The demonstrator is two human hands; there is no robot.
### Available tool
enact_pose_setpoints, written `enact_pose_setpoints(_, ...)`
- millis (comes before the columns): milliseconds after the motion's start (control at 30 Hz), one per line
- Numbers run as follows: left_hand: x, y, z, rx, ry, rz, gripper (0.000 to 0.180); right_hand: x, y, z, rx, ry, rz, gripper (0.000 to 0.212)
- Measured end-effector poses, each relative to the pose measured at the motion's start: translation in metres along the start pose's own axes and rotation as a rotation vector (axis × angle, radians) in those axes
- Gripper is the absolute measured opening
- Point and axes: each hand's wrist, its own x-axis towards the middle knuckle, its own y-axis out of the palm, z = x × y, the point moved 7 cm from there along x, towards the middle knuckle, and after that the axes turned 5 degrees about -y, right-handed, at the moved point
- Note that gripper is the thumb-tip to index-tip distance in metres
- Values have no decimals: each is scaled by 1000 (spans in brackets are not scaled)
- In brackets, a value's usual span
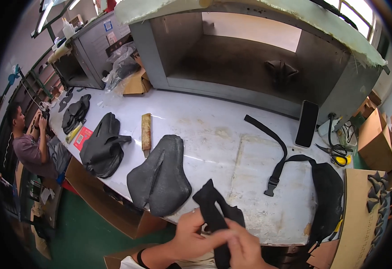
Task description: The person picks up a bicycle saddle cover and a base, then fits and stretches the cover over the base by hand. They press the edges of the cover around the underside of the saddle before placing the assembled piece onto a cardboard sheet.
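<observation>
At the table's near edge, my left hand (188, 235) and my right hand (245, 247) are closed on a black piece of pliable material (211, 210) with a long slit. Its pointed top reaches up over the table and its lower end hangs between my hands. My right thumb presses on its face; some fingertips are hidden. Just beyond my left hand, a dark grey bicycle saddle cover (160, 177) lies flat, with a groove along its middle. Left of it is a pile of similar dark covers (104, 145).
A scraper with a worn handle (146, 132) lies behind the saddle cover. At right are a black waist bag (328, 193) with a buckled strap, a phone (307, 123) and scissors (335, 151). A grey open-fronted cabinet (241, 92) backs the table. A co-worker (32, 145) sits far left.
</observation>
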Motion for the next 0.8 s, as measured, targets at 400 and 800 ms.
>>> enact_pose_setpoints(400, -10, -4, 42, -501, -367, -136, 15, -3, 3, -4, 311, 141, -16, 37)
enact_pose_setpoints(800, -70, 76, 62, -956, -830, 420, 26, 20, -23, -3, -72, 64, -3, 25)
